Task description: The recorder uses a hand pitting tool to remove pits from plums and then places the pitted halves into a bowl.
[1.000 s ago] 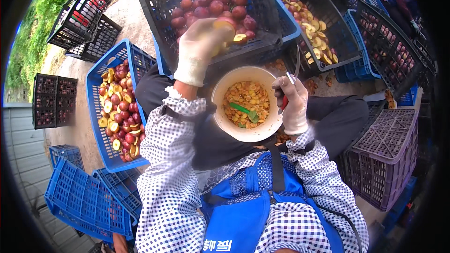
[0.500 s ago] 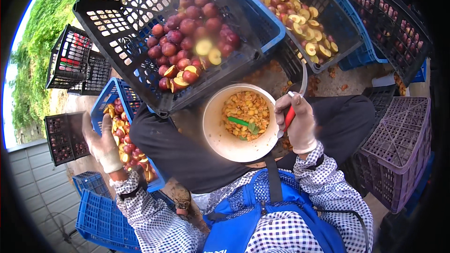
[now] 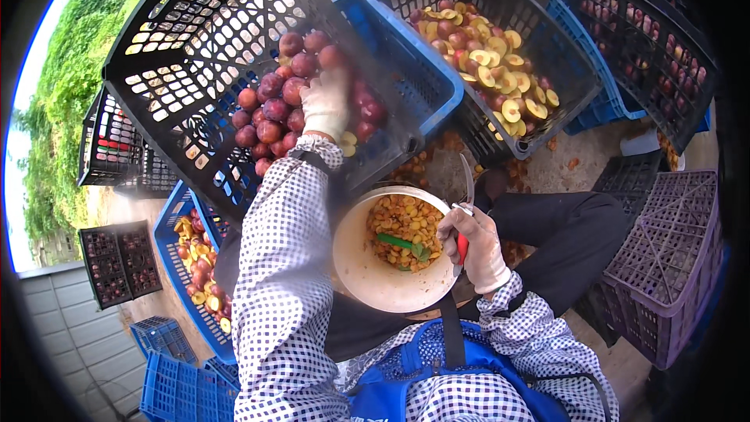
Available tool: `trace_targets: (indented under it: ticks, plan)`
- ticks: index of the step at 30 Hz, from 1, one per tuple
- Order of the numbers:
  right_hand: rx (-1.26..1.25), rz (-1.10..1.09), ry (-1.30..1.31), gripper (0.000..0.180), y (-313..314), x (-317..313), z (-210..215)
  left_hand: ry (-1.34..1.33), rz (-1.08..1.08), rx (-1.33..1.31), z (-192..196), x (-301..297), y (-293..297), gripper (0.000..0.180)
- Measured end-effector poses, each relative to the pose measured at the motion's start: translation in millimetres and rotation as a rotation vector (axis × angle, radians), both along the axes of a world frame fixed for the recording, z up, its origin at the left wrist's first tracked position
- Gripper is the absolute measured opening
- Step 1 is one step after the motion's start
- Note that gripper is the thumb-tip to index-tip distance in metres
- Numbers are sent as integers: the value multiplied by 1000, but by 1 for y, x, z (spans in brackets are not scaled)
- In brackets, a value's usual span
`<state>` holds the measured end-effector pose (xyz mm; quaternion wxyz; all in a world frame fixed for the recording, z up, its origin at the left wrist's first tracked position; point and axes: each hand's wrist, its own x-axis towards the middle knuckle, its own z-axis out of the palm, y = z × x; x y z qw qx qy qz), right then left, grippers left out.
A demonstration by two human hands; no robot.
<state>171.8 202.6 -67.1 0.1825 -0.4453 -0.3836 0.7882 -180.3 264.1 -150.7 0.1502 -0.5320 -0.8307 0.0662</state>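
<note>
My left hand (image 3: 324, 104), in a pale glove, reaches into the tilted black crate (image 3: 176, 78) and touches the whole red plums (image 3: 269, 113). Its fingers are blurred and partly hidden, so their grip does not show. Gloved too, my right hand (image 3: 478, 246) is closed around a curved knife (image 3: 462, 246) with a red handle, its thin blade pointing up and away. That hand is beside the rim of a white bucket (image 3: 355, 270) between my legs. Orange-yellow fruit pieces (image 3: 402, 219), a green-handled thing (image 3: 394, 241) and a leaf lie inside the bucket.
A blue crate (image 3: 168, 230) at left holds halved plums; a black crate (image 3: 574, 59) at far right holds more halves. Stacked purple crates (image 3: 660, 266) stand to the right, and blue crates (image 3: 183, 391) at lower left. Fruit scraps (image 3: 516, 176) litter the ground.
My left hand has swung from beside the left blue crate into the black crate of plums. My right hand still holds the knife beside the bucket. The view has shifted slightly.
</note>
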Motion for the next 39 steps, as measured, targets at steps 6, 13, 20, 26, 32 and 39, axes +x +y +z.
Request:
trace_targets:
  ticks: [6,13,20,26,32,39]
  plan:
    - [-113,110,-2,32,-8,-4,-16,-448,-39,254,41,3,-20,53]
    - [-230,-157,592,49,-8,-5,-6,-2300,-158,634,134,51,-102,48]
    - [166,68,302,41,-28,9,28,-2641,-103,789,140,136,-182,56]
    - [796,257,284,43,-54,-8,43,-2396,67,1015,114,198,-218,57]
    - [1149,277,13,38,-79,-8,45,-2030,129,1084,114,231,-227,47]
    - [1277,410,-107,40,-92,5,10,-1818,318,895,98,237,-250,34]
